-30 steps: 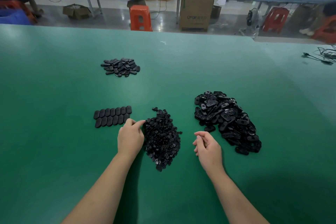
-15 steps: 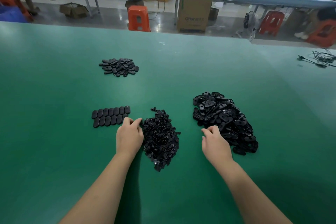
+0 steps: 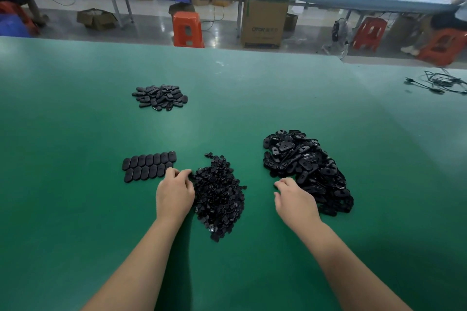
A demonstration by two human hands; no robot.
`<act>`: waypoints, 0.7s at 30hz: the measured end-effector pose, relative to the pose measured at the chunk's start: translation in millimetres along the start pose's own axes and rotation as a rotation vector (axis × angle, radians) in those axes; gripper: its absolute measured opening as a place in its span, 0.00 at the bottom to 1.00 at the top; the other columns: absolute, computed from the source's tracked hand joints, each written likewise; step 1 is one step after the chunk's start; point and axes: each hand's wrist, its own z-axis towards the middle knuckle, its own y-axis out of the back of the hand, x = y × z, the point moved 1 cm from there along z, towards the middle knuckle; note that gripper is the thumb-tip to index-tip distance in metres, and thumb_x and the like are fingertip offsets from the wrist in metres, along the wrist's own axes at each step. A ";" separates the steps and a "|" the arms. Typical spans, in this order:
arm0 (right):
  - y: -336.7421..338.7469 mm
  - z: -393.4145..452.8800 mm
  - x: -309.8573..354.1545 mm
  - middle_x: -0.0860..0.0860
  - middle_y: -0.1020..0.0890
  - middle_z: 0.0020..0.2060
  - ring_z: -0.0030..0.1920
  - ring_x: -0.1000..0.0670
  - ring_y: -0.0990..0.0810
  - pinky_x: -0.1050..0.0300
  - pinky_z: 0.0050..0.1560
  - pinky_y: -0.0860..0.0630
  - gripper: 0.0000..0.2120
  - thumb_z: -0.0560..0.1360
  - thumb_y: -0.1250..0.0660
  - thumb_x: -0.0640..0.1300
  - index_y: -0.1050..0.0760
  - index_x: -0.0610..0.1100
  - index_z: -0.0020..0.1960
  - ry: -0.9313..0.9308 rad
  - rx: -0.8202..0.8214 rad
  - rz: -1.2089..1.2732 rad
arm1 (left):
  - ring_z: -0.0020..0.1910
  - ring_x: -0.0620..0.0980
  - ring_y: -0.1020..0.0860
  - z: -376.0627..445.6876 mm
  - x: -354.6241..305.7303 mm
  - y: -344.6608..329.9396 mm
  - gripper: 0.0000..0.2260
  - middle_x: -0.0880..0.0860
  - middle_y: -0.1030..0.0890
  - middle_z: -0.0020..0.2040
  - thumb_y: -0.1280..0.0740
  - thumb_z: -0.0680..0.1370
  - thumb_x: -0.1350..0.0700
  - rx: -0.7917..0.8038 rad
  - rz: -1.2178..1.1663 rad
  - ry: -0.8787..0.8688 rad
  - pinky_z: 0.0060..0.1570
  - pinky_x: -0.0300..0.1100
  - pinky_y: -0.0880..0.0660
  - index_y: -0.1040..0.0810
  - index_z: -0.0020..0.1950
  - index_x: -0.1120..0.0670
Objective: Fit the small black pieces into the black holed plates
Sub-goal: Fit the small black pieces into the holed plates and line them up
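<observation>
A heap of small black pieces lies on the green table in front of me. To its right is a bigger heap of black holed plates. My left hand rests at the left edge of the small-piece heap, fingertips curled into it; whether it pinches a piece is hidden. My right hand lies palm down at the near-left edge of the plate heap, fingers bent and touching the plates. Two neat rows of black oval plates lie just left of my left hand.
A smaller pile of black oval parts sits farther back on the left. Black cables lie at the table's far right. Beyond the table's far edge stand orange stools, a cardboard box and a long workbench.
My right hand has moved forward and to the right, from open table to the edge of the plate heap. My left hand has stayed at the small-piece heap.
</observation>
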 end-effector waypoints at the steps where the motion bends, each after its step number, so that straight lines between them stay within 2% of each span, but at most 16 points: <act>1: 0.1 -0.9 1.8 0.56 0.28 0.69 0.50 0.51 0.17 0.59 0.45 0.22 0.16 0.85 0.44 0.49 0.28 0.49 0.71 0.022 0.004 0.005 | 0.37 0.54 0.27 -0.2 -0.2 -0.4 0.13 0.52 0.25 0.49 0.35 0.79 0.59 0.000 0.000 -0.005 0.38 0.46 0.28 0.18 0.62 0.53; 5: -0.9 -0.2 8.6 0.55 0.25 0.65 0.53 0.50 0.19 0.56 0.47 0.22 0.14 0.84 0.42 0.44 0.25 0.50 0.68 0.081 0.000 0.058 | 0.37 0.55 0.27 -0.7 0.0 0.1 0.13 0.52 0.25 0.49 0.35 0.79 0.59 -0.003 -0.003 -0.006 0.37 0.45 0.28 0.17 0.62 0.53; 10: -0.2 4.1 1.4 0.55 0.27 0.69 0.61 0.50 0.22 0.55 0.50 0.23 0.18 0.84 0.41 0.42 0.28 0.50 0.73 0.076 0.013 0.107 | 0.39 0.57 0.26 -2.2 -1.3 1.1 0.12 0.52 0.25 0.50 0.35 0.80 0.58 -0.003 -0.011 -0.004 0.40 0.48 0.26 0.17 0.61 0.53; 15: -0.7 9.6 -3.6 0.52 0.26 0.61 0.54 0.48 0.20 0.56 0.46 0.27 0.13 0.84 0.38 0.50 0.26 0.49 0.66 0.027 0.062 0.174 | 0.40 0.57 0.26 -3.0 -1.6 2.0 0.11 0.52 0.25 0.50 0.35 0.81 0.57 -0.003 -0.024 0.005 0.41 0.49 0.25 0.17 0.60 0.53; 21: -1.4 10.5 4.3 0.53 0.26 0.52 0.49 0.52 0.21 0.54 0.52 0.23 0.10 0.82 0.34 0.50 0.23 0.48 0.60 -0.041 0.088 0.365 | 0.40 0.56 0.24 -2.0 -1.0 2.5 0.08 0.51 0.25 0.50 0.35 0.81 0.56 -0.006 -0.059 0.005 0.41 0.49 0.24 0.17 0.56 0.54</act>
